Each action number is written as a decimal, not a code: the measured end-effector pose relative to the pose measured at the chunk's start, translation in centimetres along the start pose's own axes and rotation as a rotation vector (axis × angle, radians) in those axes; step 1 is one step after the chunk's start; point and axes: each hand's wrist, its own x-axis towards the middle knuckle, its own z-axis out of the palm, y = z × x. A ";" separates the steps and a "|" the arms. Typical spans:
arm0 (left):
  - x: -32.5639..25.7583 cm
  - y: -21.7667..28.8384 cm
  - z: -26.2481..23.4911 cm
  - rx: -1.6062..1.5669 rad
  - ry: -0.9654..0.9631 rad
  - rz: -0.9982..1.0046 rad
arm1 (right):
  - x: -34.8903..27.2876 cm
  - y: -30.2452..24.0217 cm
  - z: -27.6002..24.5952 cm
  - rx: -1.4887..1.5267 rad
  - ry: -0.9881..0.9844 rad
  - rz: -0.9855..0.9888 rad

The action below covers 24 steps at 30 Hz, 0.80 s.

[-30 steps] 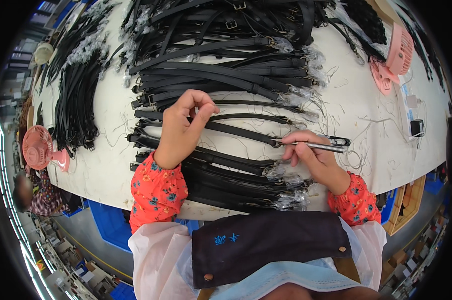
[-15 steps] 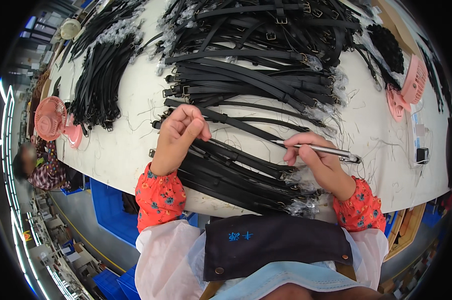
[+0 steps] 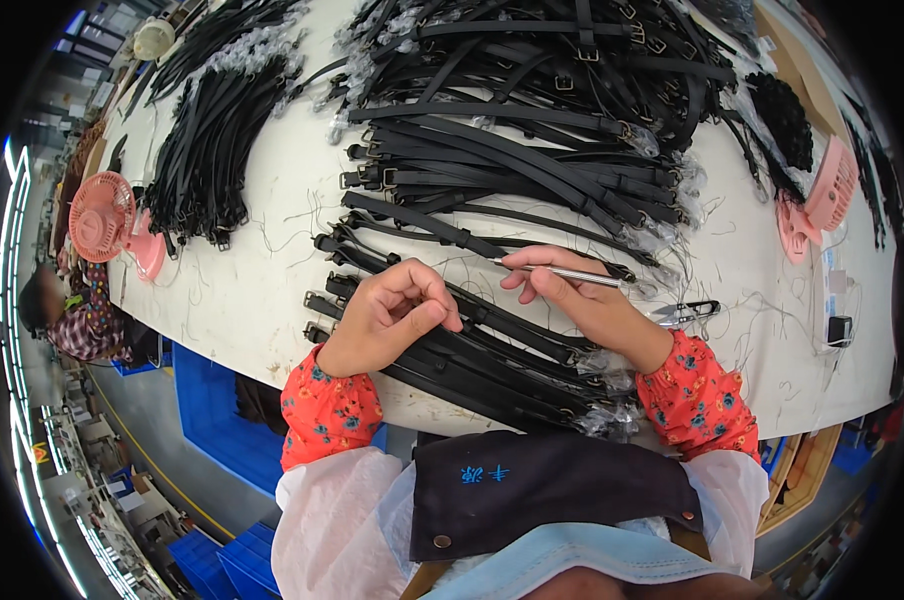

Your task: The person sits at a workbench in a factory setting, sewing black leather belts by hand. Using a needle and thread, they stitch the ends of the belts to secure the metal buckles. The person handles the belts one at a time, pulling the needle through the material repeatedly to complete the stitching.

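1 long black strap [image 3: 407, 216] is lying on the white table [image 3: 267, 325]. Toward the strap's right end, the right hand [image 3: 587, 301] is pinching a silver pen-like stick [image 3: 577, 276], pointing it left. On the strap's near side, the left hand [image 3: 382, 320] is curling its fingers in; I cannot tell if it is holding anything. Snips [image 3: 685, 313] are lying to the strap's right. Other black straps [image 3: 532, 160] are crowding it, and 2 pink fans [image 3: 103, 216] are standing far off, left and right.

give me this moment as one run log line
left hand: curled over black straps, grip unclear | right hand: holding silver pen-like tool, tip near a strap | snips: on table, beside right hand
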 end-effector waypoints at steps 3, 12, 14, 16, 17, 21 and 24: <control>-0.1 -0.2 0.4 -0.012 -0.014 0.007 | 0.1 -0.1 0.2 -0.006 -0.006 -0.005; 0.2 0.0 0.7 0.016 -0.054 0.010 | 0.3 -0.1 0.1 -0.014 -0.004 0.012; 0.2 0.0 0.8 0.012 -0.053 0.008 | 0.3 0.0 0.1 -0.006 -0.003 0.005; 0.2 0.0 0.8 0.005 -0.052 0.000 | 0.3 -0.1 0.1 -0.004 -0.003 0.015; 0.2 0.0 0.8 0.002 -0.056 -0.003 | 0.3 -0.1 0.1 -0.003 -0.002 0.020; 0.1 0.0 0.7 -0.027 -0.074 -0.022 | 0.3 -0.1 0.2 -0.004 0.001 -0.001; 0.0 0.1 -0.2 0.035 -0.255 -0.011 | 0.2 -0.2 0.3 -0.010 -0.002 -0.025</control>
